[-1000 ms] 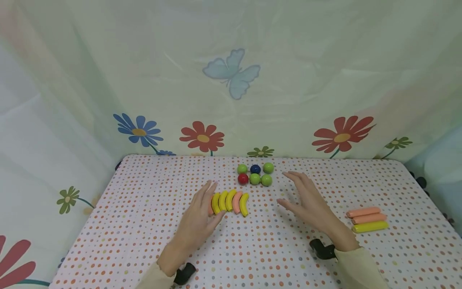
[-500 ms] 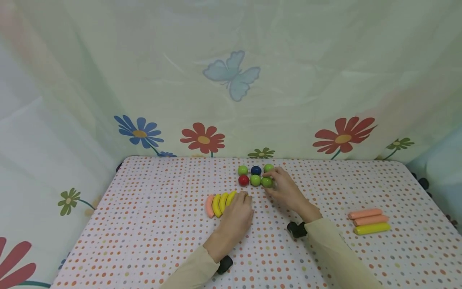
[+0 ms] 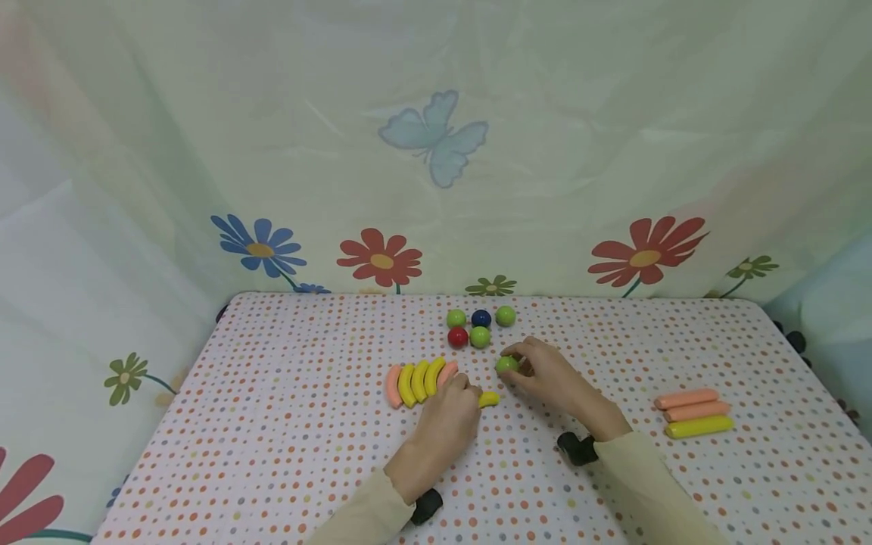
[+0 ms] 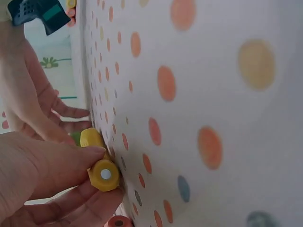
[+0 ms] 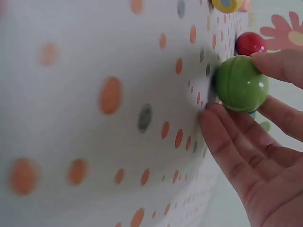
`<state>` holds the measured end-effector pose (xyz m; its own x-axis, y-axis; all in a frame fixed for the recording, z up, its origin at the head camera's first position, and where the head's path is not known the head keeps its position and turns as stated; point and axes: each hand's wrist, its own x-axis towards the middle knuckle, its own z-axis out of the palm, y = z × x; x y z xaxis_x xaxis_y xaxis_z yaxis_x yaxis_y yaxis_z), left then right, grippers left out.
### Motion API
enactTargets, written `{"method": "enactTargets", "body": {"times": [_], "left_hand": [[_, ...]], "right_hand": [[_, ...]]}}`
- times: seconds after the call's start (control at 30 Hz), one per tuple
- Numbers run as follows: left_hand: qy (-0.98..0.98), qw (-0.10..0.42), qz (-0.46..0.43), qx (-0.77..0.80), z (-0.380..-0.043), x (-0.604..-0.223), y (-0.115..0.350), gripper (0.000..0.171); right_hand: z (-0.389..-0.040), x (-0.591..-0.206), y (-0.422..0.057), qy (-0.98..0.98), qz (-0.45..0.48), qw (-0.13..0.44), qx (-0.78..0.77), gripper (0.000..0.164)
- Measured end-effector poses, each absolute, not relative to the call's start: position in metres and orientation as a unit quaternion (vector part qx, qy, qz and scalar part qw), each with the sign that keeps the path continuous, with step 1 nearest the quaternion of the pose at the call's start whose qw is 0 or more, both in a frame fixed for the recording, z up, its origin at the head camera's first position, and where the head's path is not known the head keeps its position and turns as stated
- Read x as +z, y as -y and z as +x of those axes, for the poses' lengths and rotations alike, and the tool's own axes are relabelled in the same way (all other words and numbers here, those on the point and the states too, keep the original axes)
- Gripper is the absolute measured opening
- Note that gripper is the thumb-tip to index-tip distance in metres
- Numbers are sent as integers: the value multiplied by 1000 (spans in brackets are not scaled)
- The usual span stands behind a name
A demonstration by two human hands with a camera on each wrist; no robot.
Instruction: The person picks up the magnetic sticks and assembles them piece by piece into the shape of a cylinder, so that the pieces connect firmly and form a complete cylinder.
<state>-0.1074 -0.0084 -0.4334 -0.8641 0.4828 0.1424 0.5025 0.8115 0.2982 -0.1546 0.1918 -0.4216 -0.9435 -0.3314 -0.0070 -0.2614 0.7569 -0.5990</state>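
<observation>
My left hand (image 3: 446, 420) pinches a yellow toy banana (image 3: 489, 399), whose tip pokes out to the right of the fingers. In the left wrist view, thumb and fingers close on the yellow toy banana (image 4: 105, 175) low over the cloth, its end with a white dot facing the camera. A row of yellow and pink curved pieces (image 3: 419, 381) lies just left of that hand. To the right, my right hand (image 3: 550, 376) holds a glossy green ball (image 3: 506, 365) between thumb and fingertip. The right wrist view has this green ball (image 5: 241, 84) close by the cloth, other fingers extended below it.
Behind the hands stand several balls: a red ball (image 3: 458, 337), a blue ball (image 3: 481, 318) and green ones, including a green ball (image 3: 506, 316). Two pink sticks (image 3: 688, 399) and a yellow stick (image 3: 699, 427) lie at the right. A dotted cloth (image 3: 286, 424) covers the table.
Both hands have come inward. The right hand has taken the front right green ball and drawn it nearer. My left hand has gripped the rightmost banana and its tip now points right.
</observation>
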Motion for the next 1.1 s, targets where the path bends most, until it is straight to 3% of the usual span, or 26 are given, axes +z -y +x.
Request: {"method": "enactTargets", "body": {"times": [0.4,0.73,1.1], "left_hand": [[954,54,-245,-167,-105,-432,9,11],[950,35,-245,-188,-105,-432,9,19],[951,20,-244,-189,-104,-431,8,17]], "right_hand": [[-117,-421,-194,-929,-208,21,-306,29],[-112,-427,-184,-921,-222,2,-320,28],[-109,-434,-184,-924,-230,-21,-305,29]]}}
